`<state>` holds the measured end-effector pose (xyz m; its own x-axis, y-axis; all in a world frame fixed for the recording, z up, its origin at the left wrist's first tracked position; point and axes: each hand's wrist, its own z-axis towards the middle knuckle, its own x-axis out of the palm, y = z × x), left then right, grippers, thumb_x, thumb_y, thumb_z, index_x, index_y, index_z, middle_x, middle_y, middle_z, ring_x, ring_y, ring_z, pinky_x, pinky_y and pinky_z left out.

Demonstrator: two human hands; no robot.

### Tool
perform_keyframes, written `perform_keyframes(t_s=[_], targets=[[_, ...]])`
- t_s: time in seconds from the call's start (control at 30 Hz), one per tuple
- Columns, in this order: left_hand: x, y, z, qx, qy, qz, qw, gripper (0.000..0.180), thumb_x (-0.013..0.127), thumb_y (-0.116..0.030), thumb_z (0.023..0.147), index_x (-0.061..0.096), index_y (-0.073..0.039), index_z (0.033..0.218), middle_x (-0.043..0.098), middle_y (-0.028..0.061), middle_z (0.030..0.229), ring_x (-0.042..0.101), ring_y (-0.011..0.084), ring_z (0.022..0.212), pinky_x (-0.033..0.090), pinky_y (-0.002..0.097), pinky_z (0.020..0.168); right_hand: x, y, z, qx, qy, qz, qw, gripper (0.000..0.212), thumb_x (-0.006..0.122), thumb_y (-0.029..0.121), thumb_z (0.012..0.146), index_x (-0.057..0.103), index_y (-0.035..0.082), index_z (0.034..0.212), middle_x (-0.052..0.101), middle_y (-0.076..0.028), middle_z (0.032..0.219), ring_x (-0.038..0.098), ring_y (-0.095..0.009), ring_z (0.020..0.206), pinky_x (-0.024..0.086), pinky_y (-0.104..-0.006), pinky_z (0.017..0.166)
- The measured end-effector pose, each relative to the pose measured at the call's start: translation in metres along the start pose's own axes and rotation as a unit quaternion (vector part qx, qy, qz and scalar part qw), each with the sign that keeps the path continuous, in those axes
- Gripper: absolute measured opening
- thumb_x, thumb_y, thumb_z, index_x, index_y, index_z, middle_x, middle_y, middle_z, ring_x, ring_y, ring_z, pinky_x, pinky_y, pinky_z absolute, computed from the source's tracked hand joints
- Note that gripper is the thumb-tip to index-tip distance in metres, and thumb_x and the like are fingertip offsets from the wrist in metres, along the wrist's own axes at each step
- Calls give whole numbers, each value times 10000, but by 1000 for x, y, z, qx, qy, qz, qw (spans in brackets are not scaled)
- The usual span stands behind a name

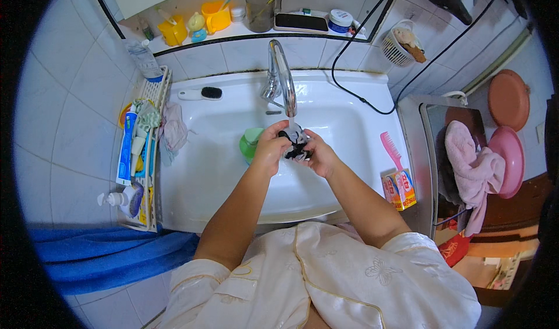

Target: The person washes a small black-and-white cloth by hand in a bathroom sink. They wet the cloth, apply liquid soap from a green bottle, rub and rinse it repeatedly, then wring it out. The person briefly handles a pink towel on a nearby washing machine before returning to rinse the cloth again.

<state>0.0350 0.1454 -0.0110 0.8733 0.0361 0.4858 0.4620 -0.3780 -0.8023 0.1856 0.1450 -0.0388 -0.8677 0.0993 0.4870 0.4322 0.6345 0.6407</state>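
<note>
Cloth, black-and-pale, crumpled, perhaps a small garment | pinched between left fingers and right fingers | faucet just beyond both | green container beside left fingers | sink beneath | pink comb right of right fingers

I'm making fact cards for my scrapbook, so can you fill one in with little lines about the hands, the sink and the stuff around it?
Left hand: holding a bunched black-and-white cloth
Right hand: holding the cloth's other side
Tap: silver, curved, its spout above the cloth
Water: seems to be running
Sink: white
Left of the hands: green container
Back left: black-bristled brush
Right side: pink comb, orange box
</note>
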Motion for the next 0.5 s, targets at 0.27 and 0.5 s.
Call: perform_keyframes(t_s=[0.27, 0.5], targets=[[7, -2, 2, 60, -19, -12, 998, 369, 412, 71, 705, 448, -23, 1060, 501, 74, 1007, 489, 167, 926, 390, 251, 789, 28, 12, -20, -36, 7, -185, 982, 344, 576, 196, 722, 420, 146, 1024, 488, -14, 912, 453, -127, 825, 356, -308, 718], [-7, 11, 15, 165, -91, 102, 977, 201, 438, -27, 793, 493, -24, 986, 530, 60, 898, 498, 126, 827, 393, 221, 721, 23, 23, -18, -87, 27, -110, 990, 254, 553, 145, 689, 433, 104, 909, 503, -26, 854, 449, -132, 797, 330, -262, 737]])
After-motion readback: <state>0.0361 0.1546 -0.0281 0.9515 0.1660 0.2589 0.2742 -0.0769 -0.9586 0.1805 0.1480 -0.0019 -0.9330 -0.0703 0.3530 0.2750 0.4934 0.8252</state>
